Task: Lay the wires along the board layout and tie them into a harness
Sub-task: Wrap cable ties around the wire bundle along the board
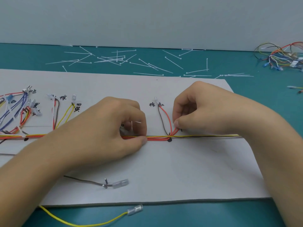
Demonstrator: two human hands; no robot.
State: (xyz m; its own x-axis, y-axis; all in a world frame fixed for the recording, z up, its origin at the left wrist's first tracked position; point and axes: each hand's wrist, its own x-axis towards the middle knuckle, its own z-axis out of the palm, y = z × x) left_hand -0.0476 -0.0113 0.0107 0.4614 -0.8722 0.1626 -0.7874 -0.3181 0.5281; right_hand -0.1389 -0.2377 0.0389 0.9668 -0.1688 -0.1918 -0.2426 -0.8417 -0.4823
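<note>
A white layout board [180, 169] with handwritten labels lies on the teal table. A bundle of red, yellow, orange and dark wires [157, 137] runs left to right along its middle line. My left hand [105, 131] pinches the bundle between thumb and fingers, and a white cable tie [137, 122] sticks out between the fingers. My right hand [205, 108] pinches red wires [176, 130] where a branch leaves the bundle. A red and brown branch [164, 118] rises to a clear terminal near a label.
Several loose white cable ties [114, 58] lie scattered behind the board. A finished tangle of wires [282, 56] sits at the far right. Tied branches [19, 112] fan out at the left. A brown wire with terminal [114, 184] and a yellow wire [98, 222] lie near me.
</note>
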